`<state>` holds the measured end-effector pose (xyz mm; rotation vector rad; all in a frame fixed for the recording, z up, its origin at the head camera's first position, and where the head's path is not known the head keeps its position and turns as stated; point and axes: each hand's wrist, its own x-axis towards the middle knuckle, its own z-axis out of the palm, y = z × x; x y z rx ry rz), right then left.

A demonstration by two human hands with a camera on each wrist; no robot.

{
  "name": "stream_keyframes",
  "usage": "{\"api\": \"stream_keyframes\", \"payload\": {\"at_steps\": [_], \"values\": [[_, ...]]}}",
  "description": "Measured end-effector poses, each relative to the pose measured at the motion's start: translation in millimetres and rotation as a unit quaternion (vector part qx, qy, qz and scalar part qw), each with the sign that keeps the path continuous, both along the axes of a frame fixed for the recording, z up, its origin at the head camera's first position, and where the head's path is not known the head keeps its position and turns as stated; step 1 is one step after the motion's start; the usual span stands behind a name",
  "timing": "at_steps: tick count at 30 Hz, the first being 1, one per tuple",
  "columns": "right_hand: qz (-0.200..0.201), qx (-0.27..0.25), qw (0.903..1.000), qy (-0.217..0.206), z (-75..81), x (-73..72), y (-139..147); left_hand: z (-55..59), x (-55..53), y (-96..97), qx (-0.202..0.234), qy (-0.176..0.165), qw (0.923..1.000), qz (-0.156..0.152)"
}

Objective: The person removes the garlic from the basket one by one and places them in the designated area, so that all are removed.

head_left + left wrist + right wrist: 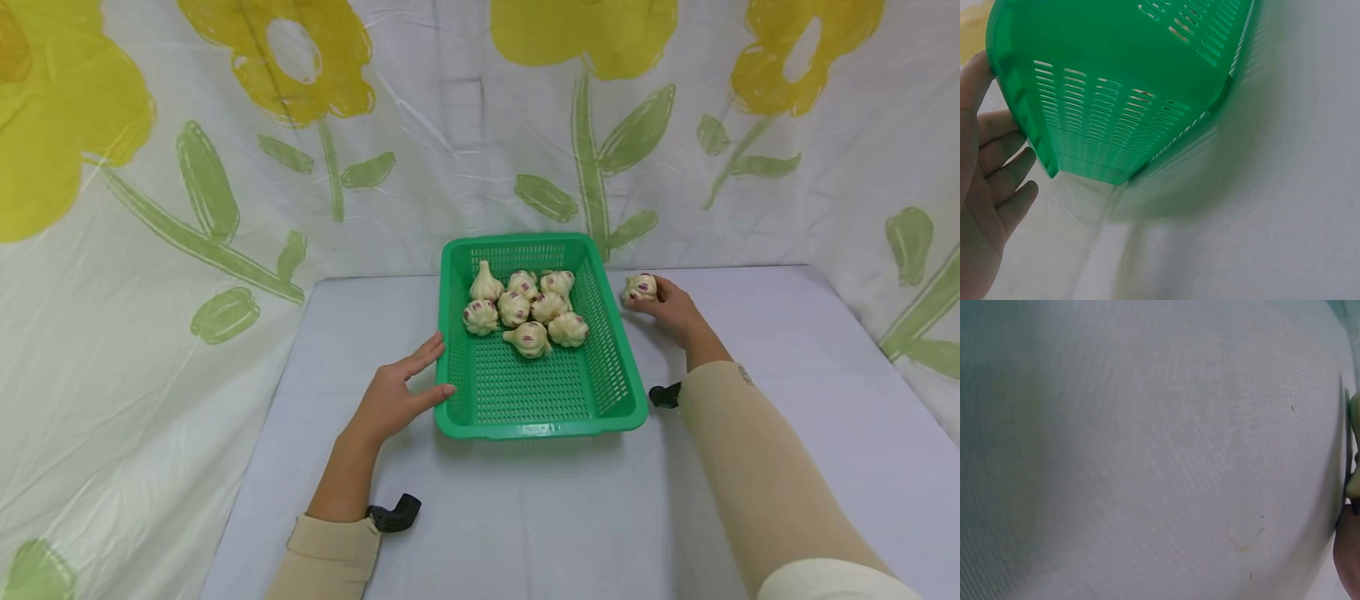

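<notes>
A green plastic basket (542, 429) with slotted sides holds several garlic bulbs (514, 308), grouped toward its far half. At its left side, my left hand (390, 404) rests against the rim, thumb over the edge and fingers extended along it. The left wrist view shows the basket's slotted wall (1110, 106) close up, with the fingers (1007, 140) spread beside the rim. Right of the basket, my right hand (678, 315) grips a single garlic bulb (640, 288) near the table's back edge. Only a bit of that hand (1349, 553) and bulb (1354, 481) enters the right wrist view.
The table has a white cover (480, 517). Behind it hangs a white sheet (420, 175) printed with yellow flowers and green leaves. Small black devices sit at the left wrist (395, 514) and the right wrist (664, 396).
</notes>
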<state>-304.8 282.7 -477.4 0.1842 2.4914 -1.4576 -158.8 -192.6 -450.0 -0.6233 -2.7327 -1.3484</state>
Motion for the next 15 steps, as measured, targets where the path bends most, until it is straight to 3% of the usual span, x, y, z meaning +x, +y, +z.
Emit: {"api": "stream_keyframes", "payload": {"at_steps": [15], "values": [[-0.007, -0.003, 0.9996, 0.026, -1.4, 2.1, -0.3, 0.4, 0.6, 0.1, 0.001, -0.006, 1.0000, 0.003]]}}
